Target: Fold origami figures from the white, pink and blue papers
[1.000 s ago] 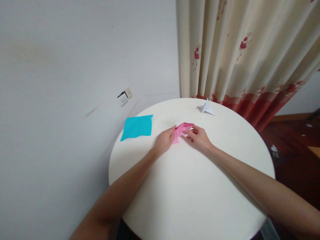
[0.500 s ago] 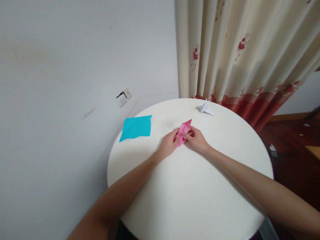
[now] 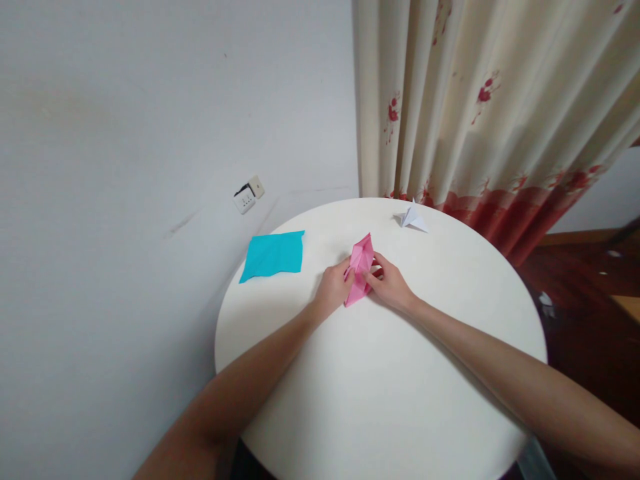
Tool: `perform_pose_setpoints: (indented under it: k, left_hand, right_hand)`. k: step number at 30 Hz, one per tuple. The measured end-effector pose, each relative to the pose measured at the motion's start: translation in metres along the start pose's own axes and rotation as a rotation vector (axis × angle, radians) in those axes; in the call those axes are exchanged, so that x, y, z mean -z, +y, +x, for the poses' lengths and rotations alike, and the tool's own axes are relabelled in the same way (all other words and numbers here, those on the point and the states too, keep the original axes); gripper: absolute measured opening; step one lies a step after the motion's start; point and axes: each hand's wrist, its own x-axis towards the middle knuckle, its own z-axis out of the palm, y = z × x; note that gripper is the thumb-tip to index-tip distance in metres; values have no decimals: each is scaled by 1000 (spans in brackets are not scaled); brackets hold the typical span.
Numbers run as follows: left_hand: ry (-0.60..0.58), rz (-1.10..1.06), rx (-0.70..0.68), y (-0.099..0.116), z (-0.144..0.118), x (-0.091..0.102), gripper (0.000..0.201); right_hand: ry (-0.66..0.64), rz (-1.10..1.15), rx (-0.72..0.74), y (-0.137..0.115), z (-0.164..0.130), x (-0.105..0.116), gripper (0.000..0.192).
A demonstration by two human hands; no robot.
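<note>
Between my two hands is a folded piece of pink paper (image 3: 361, 260), creased, with a pointed tip at its far end and another toward me. My left hand (image 3: 334, 285) grips its left edge, thumb on top. On the other side my right hand (image 3: 391, 281) pinches the right edge, its thumb pressed on the paper and fingers curled behind. Fingers under the paper are partly hidden. Both hands are over the middle of the round white table (image 3: 395, 373).
A sheet of blue paper (image 3: 274, 255) with uneven edges lies at the table's left. Near the far edge stands a folded white paper shape (image 3: 413, 217). A wall with a socket (image 3: 245, 200) borders the left, and a curtain (image 3: 480, 120) hangs behind.
The pink paper has turned more upright in view and looks spread wider, with its far tip shifted left and its near tip lower. Both hands still hold it.
</note>
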Motion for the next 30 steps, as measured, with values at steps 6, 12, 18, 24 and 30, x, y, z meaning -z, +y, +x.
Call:
perform_pose_setpoints:
  k: [6, 12, 18, 24, 30]
  left_hand:
    - [80, 59, 82, 1, 0, 1, 27]
    - [111, 73, 81, 4, -1, 4, 26]
    - [35, 154, 69, 16, -2, 2, 32]
    - [-27, 159, 43, 21, -3, -2, 34]
    - [-35, 205, 29, 24, -3, 0, 35]
  right_hand:
    - [42, 7, -33, 4, -2, -4, 51]
    - [29, 18, -79, 10, -2, -4, 45]
    - [69, -13, -9, 7, 0, -8, 23]
    - [114, -80, -48, 4, -2, -10, 23]
    - [220, -172, -73, 7, 0, -6, 24]
